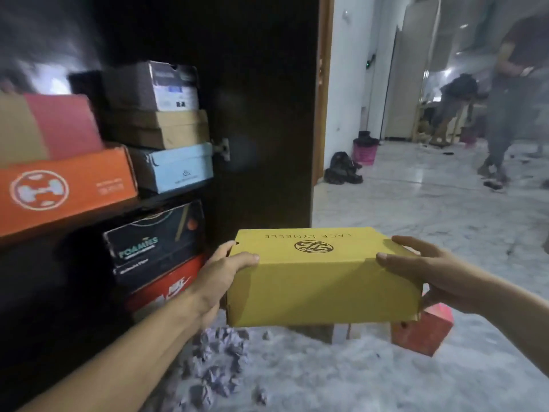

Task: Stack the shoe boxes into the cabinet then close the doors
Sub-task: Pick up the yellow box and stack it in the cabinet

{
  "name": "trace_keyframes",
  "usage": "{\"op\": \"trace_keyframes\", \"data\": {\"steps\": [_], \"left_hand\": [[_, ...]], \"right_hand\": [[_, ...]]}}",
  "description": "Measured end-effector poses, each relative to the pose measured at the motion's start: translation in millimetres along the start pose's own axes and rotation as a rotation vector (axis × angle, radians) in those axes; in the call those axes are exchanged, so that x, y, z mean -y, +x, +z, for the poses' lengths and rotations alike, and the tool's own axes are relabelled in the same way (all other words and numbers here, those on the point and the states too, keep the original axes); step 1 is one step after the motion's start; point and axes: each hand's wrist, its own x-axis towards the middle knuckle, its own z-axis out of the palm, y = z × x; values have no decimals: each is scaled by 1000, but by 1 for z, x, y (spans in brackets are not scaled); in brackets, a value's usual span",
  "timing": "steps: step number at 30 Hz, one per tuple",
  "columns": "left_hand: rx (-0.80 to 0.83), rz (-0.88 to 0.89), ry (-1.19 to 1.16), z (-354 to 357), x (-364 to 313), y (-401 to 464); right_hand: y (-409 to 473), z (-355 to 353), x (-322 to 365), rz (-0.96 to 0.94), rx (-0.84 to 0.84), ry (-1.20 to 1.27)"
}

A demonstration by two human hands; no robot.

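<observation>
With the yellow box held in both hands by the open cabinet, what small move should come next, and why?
Probably swing the yellow box left toward the cabinet shelves. Both the left hand and right hand grip its ends in mid-air, the door stands open, and other boxes already sit stacked inside.

yellow shoe box (322,275): lid reads "LACE LYNELLE", upside down, beside a round monogram | black shoe box (154,237): "FOAMIES" in teal | red shoe box (166,288): Nike wordmark and swoosh | other boxes' labels: too blurred to read
</observation>
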Motion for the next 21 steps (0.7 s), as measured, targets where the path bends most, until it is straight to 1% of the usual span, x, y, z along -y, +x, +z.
{"op": "trace_keyframes", "data": {"steps": [5, 7, 11, 15, 19, 21], "left_hand": [[-188, 134, -54, -67, -57, -23], [-249, 205, -26, -87, -78, -32], [-372, 271, -20, -120, -118, -52], [-556, 376, -66, -147, -163, -66], [-711, 497, -59, -170, -205, -68], [-833, 546, -28, -181, -221, -63]], "right_hand": [[13, 60, 72, -166, 129, 34], [16, 80, 101, -215, 181, 2], [24, 116, 153, -333, 228, -44], [31, 148, 208, -470, 252, -31], [46, 176, 262, -542, 270, 61], [54, 192, 286, -581, 276, 109]]}}
